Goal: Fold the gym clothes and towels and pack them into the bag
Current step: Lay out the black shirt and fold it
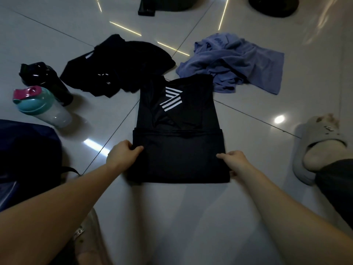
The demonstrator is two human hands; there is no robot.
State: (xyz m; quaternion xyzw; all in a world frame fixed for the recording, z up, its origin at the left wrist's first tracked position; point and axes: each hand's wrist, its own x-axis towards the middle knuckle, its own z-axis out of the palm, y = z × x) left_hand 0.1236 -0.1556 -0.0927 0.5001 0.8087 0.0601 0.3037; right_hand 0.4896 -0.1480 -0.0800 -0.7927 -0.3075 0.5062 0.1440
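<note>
A black shirt with white stripes (177, 131) lies flat on the tiled floor in front of me, its sides folded in and its lower part doubled upward. My left hand (122, 153) pinches the folded edge on the left, thumb on top. My right hand (236, 162) grips the right edge the same way. Behind it to the left lies a crumpled black garment (118, 67). A rumpled blue-purple towel (235, 62) lies behind to the right. The dark blue bag (26, 155) sits at the left edge.
Two shaker bottles lie on the floor at left, a black bottle (45, 79) and a teal and pink bottle (42, 108). My foot in a grey slipper (321, 146) is at the right. Dark objects (273, 4) stand at the far top.
</note>
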